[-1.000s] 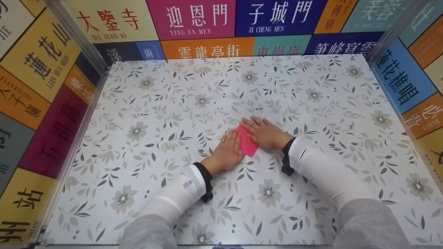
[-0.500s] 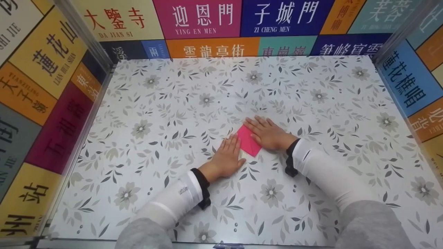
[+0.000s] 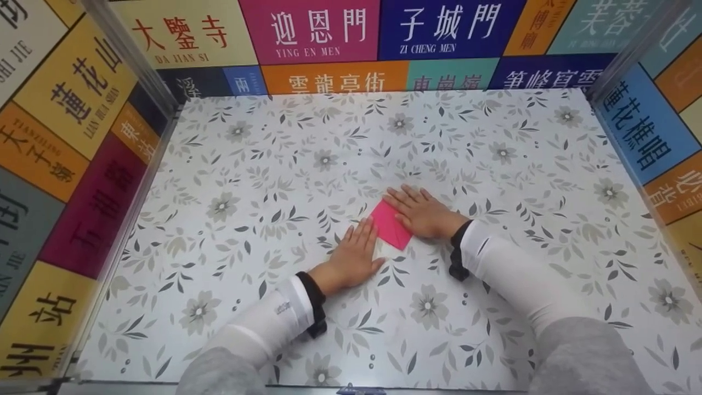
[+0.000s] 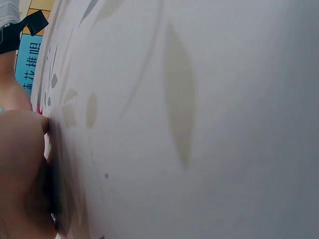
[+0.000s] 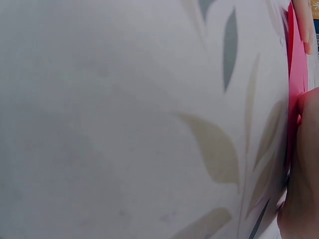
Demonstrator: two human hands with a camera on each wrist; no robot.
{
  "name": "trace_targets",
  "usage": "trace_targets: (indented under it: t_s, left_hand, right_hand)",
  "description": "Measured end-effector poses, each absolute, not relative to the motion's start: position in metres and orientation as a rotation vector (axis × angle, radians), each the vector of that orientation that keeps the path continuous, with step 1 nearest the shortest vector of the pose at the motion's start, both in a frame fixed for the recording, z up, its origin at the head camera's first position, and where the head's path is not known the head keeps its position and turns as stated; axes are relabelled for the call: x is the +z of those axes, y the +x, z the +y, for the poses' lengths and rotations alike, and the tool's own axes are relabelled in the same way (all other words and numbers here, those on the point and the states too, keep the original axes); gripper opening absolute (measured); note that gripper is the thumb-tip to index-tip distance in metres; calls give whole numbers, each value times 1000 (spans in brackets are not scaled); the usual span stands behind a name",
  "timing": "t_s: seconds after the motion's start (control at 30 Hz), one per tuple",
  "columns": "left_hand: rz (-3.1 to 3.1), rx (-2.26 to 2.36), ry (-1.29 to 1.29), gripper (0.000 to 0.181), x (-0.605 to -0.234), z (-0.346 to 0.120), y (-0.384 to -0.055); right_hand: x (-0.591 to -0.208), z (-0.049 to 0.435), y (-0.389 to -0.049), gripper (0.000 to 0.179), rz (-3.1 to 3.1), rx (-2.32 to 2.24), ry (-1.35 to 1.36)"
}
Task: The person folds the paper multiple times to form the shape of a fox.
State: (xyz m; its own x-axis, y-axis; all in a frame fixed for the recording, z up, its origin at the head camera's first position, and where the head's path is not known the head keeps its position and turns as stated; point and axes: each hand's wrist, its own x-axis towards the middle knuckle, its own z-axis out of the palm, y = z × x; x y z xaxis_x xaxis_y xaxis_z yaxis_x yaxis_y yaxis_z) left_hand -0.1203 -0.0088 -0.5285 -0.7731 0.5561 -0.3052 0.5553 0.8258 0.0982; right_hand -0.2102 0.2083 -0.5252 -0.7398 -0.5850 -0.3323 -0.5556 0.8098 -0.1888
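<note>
A small piece of folded pink paper [image 3: 390,226] lies flat near the middle of the table, a crease line showing near its lower corner. My right hand [image 3: 425,213] rests palm down over its right side, fingers extended and covering that edge. At the left edge, my left hand [image 3: 354,257] lies flat with straight fingers, fingertips right at the paper's side. In the right wrist view the pink paper [image 5: 297,69] stands out as a thin sheet beside the thumb. The left wrist view shows mostly tabletop, with part of the left hand [image 4: 20,169] at its edge.
The white table [image 3: 274,164] is covered in a grey leaf and flower print. Panels with coloured Chinese signs stand at the back [image 3: 318,33], left [image 3: 82,137] and right [image 3: 647,126]. Each wrist carries a black strap [image 3: 313,302].
My left hand has slid a little left and toward me, uncovering more of the pink paper's left side. The right hand stays on the paper.
</note>
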Motion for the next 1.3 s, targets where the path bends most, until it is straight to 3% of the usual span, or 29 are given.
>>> trace_targets:
  t_s: [0.6,0.93,1.1,1.3]
  left_hand:
    - [2815,-6,806,66,-528,-12,-98]
    - [2924,378,664,35,-489,-18,-173]
    - [2857,331,640,55,-493,-11,-194]
    - [2726,199,657,81,-511,-1,-194]
  right_hand:
    - [-523,208,-205,56,2643,-129,-854]
    - [-525,211,-210,56,2650,-122,-866]
    - [-527,210,-210,56,2629,-122,-845]
    - [-525,208,-207,56,2634,-150,-854]
